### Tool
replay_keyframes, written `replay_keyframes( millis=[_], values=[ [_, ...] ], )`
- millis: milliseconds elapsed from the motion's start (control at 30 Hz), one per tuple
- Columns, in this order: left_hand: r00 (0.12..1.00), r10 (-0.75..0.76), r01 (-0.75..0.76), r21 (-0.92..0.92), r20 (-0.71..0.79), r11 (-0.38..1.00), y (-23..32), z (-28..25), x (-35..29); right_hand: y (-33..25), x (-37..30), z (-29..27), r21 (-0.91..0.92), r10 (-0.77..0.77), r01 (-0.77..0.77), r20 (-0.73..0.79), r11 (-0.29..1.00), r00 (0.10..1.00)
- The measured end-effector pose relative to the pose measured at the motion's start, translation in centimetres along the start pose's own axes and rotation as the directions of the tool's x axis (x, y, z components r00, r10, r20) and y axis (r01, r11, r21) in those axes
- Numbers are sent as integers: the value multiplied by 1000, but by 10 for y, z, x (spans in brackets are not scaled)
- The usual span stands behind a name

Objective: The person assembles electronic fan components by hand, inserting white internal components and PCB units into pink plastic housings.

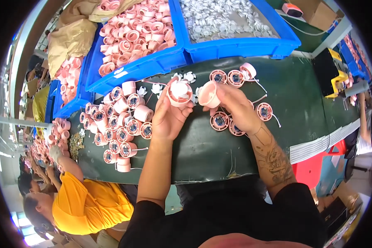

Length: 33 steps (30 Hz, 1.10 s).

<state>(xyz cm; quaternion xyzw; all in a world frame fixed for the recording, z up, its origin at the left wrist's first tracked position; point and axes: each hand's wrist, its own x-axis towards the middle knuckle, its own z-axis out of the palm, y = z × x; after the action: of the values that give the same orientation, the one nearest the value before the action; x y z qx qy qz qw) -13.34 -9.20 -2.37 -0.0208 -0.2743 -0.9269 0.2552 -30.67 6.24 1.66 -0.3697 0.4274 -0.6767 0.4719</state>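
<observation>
My left hand (167,118) holds a pink round housing with a white insert (180,91) facing up, above the dark green mat (202,149). My right hand (235,105) grips a pink cup-shaped shell (208,95), tilted, right beside the piece in my left hand. The two pieces sit a finger's width apart. Several pink housings with circuit boards (220,121) lie under and behind my right hand, some with thin white wires. Small white inserts (156,88) lie on the mat just behind my left hand.
A cluster of pink housings (120,124) covers the mat's left part. Behind stand a blue bin of pink shells (136,33) and a blue bin of white parts (227,18). A person in a yellow shirt (87,202) works at lower left. A red stool (318,169) sits at right.
</observation>
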Motion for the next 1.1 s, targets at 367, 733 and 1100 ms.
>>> replay_keyframes(
  millis=[367,733,1100],
  values=[
    [994,78,-48,335,-78,941,-9,11,-5,4,0,-1,-211,128,-156,-140,965,982],
    [998,41,-27,286,-43,958,-11,16,-4,6,-1,-2,-220,74,-106,-148,970,986],
    [999,42,-44,710,20,703,-11,31,-9,8,-1,5,-626,-244,123,-111,770,963]
  ],
)
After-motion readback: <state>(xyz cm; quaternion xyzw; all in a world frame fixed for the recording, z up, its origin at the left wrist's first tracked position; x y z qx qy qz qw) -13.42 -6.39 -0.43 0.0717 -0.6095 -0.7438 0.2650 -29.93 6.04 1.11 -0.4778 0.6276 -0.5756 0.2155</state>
